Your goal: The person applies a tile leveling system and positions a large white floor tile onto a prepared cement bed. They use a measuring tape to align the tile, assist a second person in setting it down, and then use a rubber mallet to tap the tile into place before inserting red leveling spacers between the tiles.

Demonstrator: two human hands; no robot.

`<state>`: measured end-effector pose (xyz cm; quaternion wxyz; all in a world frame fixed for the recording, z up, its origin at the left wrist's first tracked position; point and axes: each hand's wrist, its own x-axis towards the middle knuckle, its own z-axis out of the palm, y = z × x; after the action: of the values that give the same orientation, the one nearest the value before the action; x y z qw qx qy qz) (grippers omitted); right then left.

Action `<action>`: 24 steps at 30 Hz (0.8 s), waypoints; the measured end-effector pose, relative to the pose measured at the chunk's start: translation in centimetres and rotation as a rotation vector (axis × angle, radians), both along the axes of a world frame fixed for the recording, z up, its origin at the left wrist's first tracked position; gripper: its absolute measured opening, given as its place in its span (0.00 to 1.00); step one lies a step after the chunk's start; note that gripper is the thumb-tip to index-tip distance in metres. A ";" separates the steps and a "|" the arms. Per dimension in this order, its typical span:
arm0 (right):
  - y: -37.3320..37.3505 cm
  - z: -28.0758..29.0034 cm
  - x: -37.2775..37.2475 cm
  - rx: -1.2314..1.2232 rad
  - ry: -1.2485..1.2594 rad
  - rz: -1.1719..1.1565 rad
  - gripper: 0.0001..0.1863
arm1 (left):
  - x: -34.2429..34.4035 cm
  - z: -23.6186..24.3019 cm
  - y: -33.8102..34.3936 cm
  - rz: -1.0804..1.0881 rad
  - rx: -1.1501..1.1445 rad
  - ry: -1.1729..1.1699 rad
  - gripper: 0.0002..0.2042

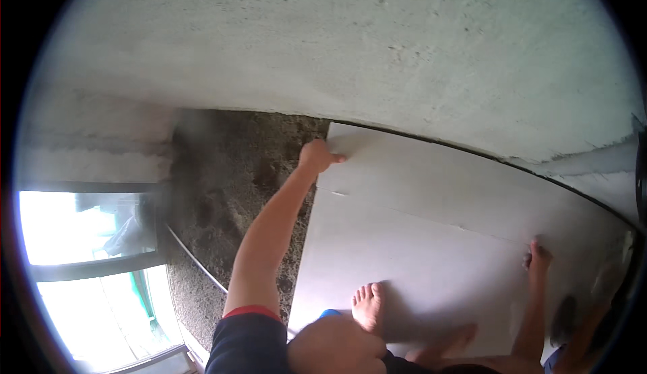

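A large white panel [404, 185], crossed by a thin line, lies on the floor along a wall. My left hand [322, 155] is at its upper left edge, fingers curled over the edge and thumb on the face. Toward the right, my right hand [537, 256] rests on the panel with bent fingers slightly apart, holding nothing visible. A bare foot [366, 303] stands on the panel between my arms, below my hands, and my bent knee hides part of the lower edge.
A rough concrete wall [377, 44] runs above the panel. Dark, gritty floor [222, 178] shows at the left, with a thin pale strip [199, 263] on it. A bright framed window [87, 229] is beyond. Another limb [593, 323] at the far right is too unclear to place.
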<state>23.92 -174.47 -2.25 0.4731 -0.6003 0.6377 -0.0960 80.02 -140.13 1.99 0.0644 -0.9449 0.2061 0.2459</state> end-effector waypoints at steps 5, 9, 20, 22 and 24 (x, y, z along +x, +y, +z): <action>0.3 -1.4 1.5 0.036 -0.064 0.019 0.25 | 0.9 -1.9 3.7 0.049 -0.115 -0.004 0.36; 1.1 1.8 2.9 0.028 -0.003 0.003 0.22 | 0.7 -1.3 2.4 0.100 -0.118 0.093 0.38; 3.2 1.2 1.2 -0.013 0.056 0.116 0.21 | -2.0 3.1 -3.9 -0.270 0.275 -0.100 0.33; 5.8 2.4 0.7 -0.043 0.100 0.237 0.20 | -3.3 2.5 -4.4 -0.211 0.328 -0.076 0.31; 9.1 2.8 0.6 -0.086 0.096 0.363 0.19 | -3.6 1.5 -2.8 -0.392 0.050 -0.248 0.26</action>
<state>24.52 -165.41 0.55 0.4258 -0.7291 0.5359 -0.0075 76.38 -142.92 3.50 0.1591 -0.9081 0.3698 0.1156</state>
